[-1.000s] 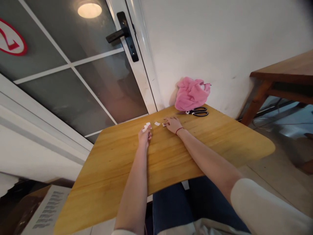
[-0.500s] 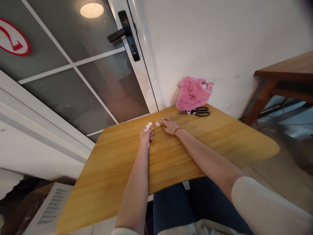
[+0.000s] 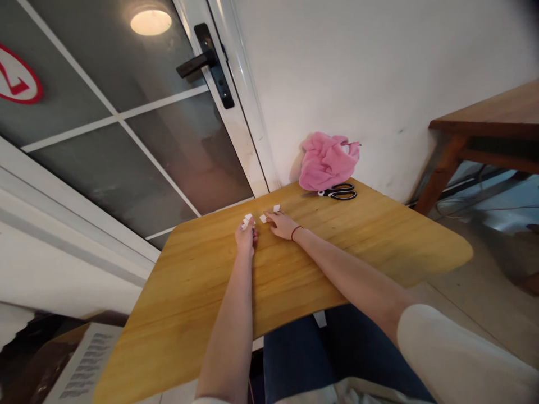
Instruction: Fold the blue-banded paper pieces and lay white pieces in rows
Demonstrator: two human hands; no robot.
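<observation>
My left hand (image 3: 245,237) is closed around several small white paper pieces (image 3: 247,220), which fan out past the thumb. Two more small white pieces lie on the wooden table (image 3: 202,280). The nearer white piece (image 3: 263,218) is at the fingertips of my right hand (image 3: 283,225), whose index finger stretches out to its edge. Just beyond the knuckles of that hand lies the farther white piece (image 3: 277,208). My right hand appears to hold nothing, though its lower fingers are partly hidden.
At the table's back edge, a pink cloth bundle (image 3: 326,161) rests against the wall. Scissors (image 3: 342,193) with black handles lie in front of it. A door with a black handle (image 3: 213,62) stands behind the table, and a wooden desk (image 3: 484,123) is at the right.
My right hand's fingers have drawn off the farther white piece, which now shows fully, and have come to the nearer one. The left hand keeps its pieces. The view has shifted slightly.
</observation>
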